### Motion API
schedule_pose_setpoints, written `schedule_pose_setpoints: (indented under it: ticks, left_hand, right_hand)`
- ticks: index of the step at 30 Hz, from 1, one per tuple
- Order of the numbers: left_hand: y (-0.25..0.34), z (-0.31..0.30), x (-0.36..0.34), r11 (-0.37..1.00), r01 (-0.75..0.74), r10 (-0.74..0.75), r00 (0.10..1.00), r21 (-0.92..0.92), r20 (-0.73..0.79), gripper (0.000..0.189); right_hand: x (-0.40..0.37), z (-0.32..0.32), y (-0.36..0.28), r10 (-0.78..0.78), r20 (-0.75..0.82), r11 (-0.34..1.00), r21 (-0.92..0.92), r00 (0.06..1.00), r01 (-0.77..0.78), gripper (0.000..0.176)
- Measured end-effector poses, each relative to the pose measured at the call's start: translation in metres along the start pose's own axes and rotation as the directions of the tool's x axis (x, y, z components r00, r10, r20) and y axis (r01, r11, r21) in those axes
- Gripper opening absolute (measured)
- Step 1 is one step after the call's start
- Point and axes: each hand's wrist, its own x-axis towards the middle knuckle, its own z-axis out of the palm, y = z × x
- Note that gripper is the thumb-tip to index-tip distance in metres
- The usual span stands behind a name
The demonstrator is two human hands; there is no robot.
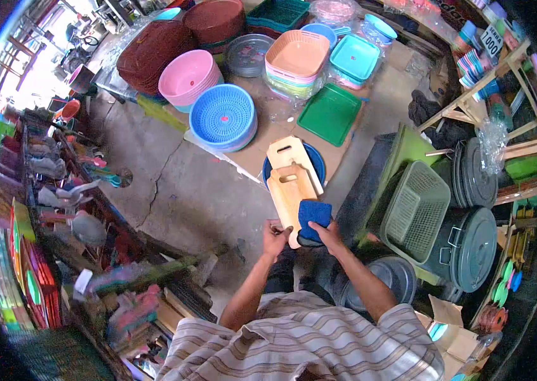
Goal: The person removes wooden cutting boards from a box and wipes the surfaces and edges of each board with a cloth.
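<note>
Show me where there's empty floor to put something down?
The grey concrete floor is bare between the utensil rack and the blue basket. A smaller patch lies right of the green tray. It is crowded around the stacked baskets and by the grey crate.

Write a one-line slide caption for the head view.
The left hand holds a wooden cutting board; the right hand presses a blue cloth on it.

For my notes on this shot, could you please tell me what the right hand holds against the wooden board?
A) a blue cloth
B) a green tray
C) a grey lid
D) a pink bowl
A: the right hand holds a blue cloth on the board, while the left hand grips the board's near edge.
</note>
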Motion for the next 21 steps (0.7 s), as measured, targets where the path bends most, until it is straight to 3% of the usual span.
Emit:
schedule_pose_setpoints:
  ticks: [1,3,4,9,11,12,16,19,20,21]
  left_hand:
    - [-0.005,-0.005,-0.016,1.000,-0.003,0.003,1.000,-0.002,-0.004,0.057]
    - [-0.019,-0.013,-0.048,0.998,-0.052,0.061,0.971,-0.046,0.232,0.060]
    - [-0.026,-0.016,-0.068,0.997,-0.058,0.066,0.971,-0.043,0.230,0.060]
    - [-0.054,-0.016,-0.178,0.996,0.049,-0.029,0.971,-0.080,0.239,0.052]
    - [-0.071,-0.014,-0.215,0.935,0.196,-0.159,0.977,-0.295,0.145,0.053]
    - [-0.082,-0.010,-0.232,0.920,0.091,-0.061,0.994,-0.381,0.090,0.041]
    - [-0.111,-0.032,-0.296,0.928,0.073,-0.057,0.997,-0.367,0.053,0.038]
    - [-0.111,-0.057,-0.349,0.941,0.080,-0.067,0.996,-0.330,0.051,0.047]
    - [-0.108,-0.065,-0.367,0.967,0.061,-0.055,0.998,-0.245,0.031,0.053]
    - [-0.107,-0.072,-0.381,0.961,0.057,-0.047,0.998,-0.272,0.044,0.054]
  right_hand:
    - [-0.022,-0.004,0.001,-0.003,0.004,1.000,0.000,1.000,0.003,0.045]
    - [-0.065,-0.010,0.007,0.114,0.058,0.993,-0.024,0.992,-0.113,0.046]
    - [-0.086,-0.014,0.013,0.091,0.121,0.996,-0.021,0.989,-0.089,0.046]
    - [-0.189,-0.040,0.033,0.025,0.129,0.999,0.020,0.991,-0.028,0.043]
    - [-0.232,-0.053,0.043,0.062,0.251,0.992,0.095,0.966,-0.088,0.045]
    - [-0.254,-0.060,0.047,0.034,0.293,0.983,0.160,0.956,-0.084,0.045]
    - [-0.299,-0.104,0.064,0.061,0.483,0.983,0.123,0.873,-0.137,0.040]
    - [-0.314,-0.127,0.054,-0.022,0.387,0.967,0.242,0.922,-0.078,0.037]
    - [-0.318,-0.129,0.046,-0.059,0.298,0.974,0.228,0.953,-0.011,0.036]
    - [-0.321,-0.131,0.036,-0.103,0.207,0.976,0.208,0.973,0.059,0.035]
